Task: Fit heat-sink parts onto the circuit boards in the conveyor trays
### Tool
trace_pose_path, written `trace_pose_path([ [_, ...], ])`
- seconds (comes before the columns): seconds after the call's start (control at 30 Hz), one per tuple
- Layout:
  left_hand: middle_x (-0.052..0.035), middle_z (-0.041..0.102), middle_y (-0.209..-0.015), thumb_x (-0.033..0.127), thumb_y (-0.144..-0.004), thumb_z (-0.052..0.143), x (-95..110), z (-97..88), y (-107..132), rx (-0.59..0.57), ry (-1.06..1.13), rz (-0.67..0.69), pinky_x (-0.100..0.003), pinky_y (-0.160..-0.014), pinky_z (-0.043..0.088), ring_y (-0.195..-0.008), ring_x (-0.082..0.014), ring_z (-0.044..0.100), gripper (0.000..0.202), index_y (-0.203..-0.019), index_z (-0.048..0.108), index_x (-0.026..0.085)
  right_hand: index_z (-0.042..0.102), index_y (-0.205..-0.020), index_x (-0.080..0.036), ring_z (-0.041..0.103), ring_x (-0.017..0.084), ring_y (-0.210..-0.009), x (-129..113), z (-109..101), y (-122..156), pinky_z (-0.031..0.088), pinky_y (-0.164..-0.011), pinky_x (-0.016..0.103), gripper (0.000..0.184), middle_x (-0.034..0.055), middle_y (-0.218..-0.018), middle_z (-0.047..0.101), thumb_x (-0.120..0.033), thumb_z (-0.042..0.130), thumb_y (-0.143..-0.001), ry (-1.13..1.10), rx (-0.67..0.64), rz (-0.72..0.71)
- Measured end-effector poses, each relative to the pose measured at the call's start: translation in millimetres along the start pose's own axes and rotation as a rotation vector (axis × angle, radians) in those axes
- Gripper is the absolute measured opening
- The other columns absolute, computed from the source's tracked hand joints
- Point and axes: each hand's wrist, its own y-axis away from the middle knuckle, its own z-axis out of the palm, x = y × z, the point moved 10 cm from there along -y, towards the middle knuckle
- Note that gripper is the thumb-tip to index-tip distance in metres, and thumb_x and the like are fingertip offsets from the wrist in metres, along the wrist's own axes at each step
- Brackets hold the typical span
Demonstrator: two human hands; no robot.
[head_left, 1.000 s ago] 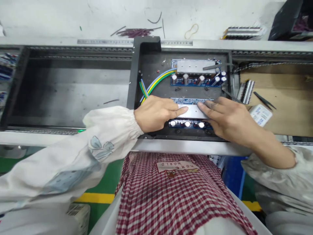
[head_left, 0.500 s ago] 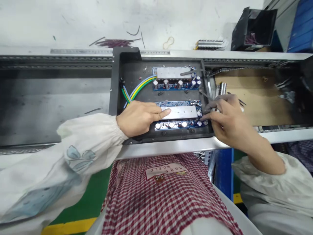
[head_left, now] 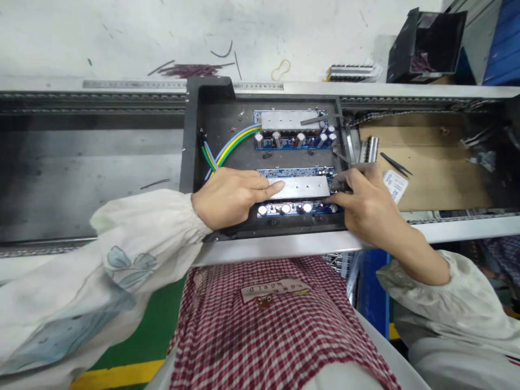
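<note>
- Whitewashed wall (head_left: 101, 38) fills the top of frame, and I see a black fixture (head_left: 194, 135) in the middle, below it.
- Lower circuit board (head_left: 296, 171) lies in lower part of fixture, with aluminium plate (head_left: 298, 188) on it.
- Upper circuit board (head_left: 292, 142) also carries a plate already, and a metal strip (head_left: 325, 118) lies on it.
- Left grip (head_left: 229, 203) rests flat on the plate, fingers together, not clamped.
- Right grip (head_left: 368, 203) is at plate's right end, fingers apart; I cannot tell if it clamps anything.
- Apron label (head_left: 274, 291) reads "HOME WORLD", upside down for me.

A black metal fixture tray (head_left: 211, 162) at center sits in a steel conveyor channel (head_left: 93, 162) and carries two blue circuit boards (head_left: 292, 142); tweezers (head_left: 396, 164) and a white card (head_left: 395, 186) lie on cardboard (head_left: 439, 162) at right.
</note>
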Motion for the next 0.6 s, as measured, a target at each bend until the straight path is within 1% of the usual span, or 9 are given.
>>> trace_pose_path([
  [0.13, 0.0004, 0.066, -0.08, -0.003, -0.076, 0.036, 4, -2.7, 0, 0.029, -0.032, 0.033, -0.027, -0.057, 0.039, -0.076, -0.0126, 0.059, 0.054, -0.124, 0.053, 0.013, 0.066, -0.07, -0.016, 0.039, 0.028, -0.1, 0, 1, 0, 0.04, -0.08, 0.042, 0.027, 0.0112, -0.099, 0.05, -0.002, 0.043, -0.078, 0.006, -0.009, 0.006],
  [0.27, 0.0018, 0.065, -0.078, -0.003, -0.076, 0.036, 6, -7.7, 1, 0.088, -0.055, 0.054, -0.027, -0.055, 0.037, -0.074, -0.0121, 0.058, 0.053, -0.123, 0.054, 0.012, 0.066, -0.07, -0.016, 0.04, 0.029, -0.099, -1, 0, 1, 0.04, -0.079, 0.042, 0.029, 0.0121, -0.096, 0.053, -0.001, 0.042, -0.078, 0.013, 0.008, -0.005],
  [0.33, 0.0017, 0.065, -0.079, -0.003, -0.076, 0.035, 5, -6.0, 0, 0.069, -0.055, 0.046, -0.027, -0.055, 0.038, -0.075, -0.0119, 0.059, 0.053, -0.123, 0.054, 0.013, 0.066, -0.071, -0.016, 0.04, 0.029, -0.099, -2, -1, 1, 0.041, -0.079, 0.042, 0.029, 0.0121, -0.095, 0.054, -0.001, 0.043, -0.078, 0.03, 0.015, -0.015],
  [0.47, 0.0012, 0.065, -0.079, -0.002, -0.078, 0.035, 1, 2.1, -1, -0.035, -0.048, 0.0, -0.026, -0.058, 0.038, -0.078, -0.0117, 0.06, 0.054, -0.126, 0.052, 0.016, 0.069, -0.076, -0.015, 0.041, 0.029, -0.098, -5, 0, -1, 0.042, -0.078, 0.042, 0.029, 0.013, -0.095, 0.055, -0.001, 0.043, -0.077, 0.055, 0.003, -0.04],
  [0.6, 0.0009, 0.065, -0.079, -0.001, -0.079, 0.034, 1, 0.6, -1, -0.038, -0.029, -0.005, -0.026, -0.059, 0.038, -0.079, -0.0117, 0.06, 0.053, -0.125, 0.053, 0.015, 0.069, -0.074, -0.015, 0.041, 0.029, -0.096, -4, 0, -1, 0.042, -0.075, 0.041, 0.032, 0.0142, -0.092, 0.055, 0.0, 0.041, -0.077, 0.062, -0.009, -0.033],
])
